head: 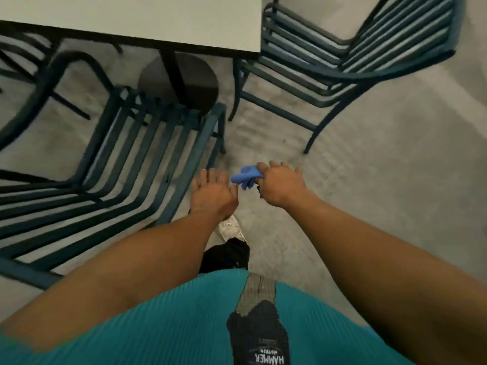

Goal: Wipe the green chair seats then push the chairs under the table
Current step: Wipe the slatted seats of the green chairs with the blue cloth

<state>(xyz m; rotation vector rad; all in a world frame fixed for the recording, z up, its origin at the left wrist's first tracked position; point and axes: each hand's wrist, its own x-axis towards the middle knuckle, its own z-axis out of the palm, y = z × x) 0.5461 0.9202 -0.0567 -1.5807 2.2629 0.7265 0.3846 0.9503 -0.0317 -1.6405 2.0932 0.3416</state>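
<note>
Between chairs, it seemed: the right hand (282, 184) was fisted round a crumpled blue cloth (246, 177), the left hand (212, 193) flat and spread, empty, just beside it. Near-left chair (126, 159) stood pulled out; far-right chair (329, 61) sat close by the white table (158, 19). Next, probably, cloth down onto dark-green slats.

Teal ribbed top (158, 325) (sleeveless), white shoe (232, 229).
</note>
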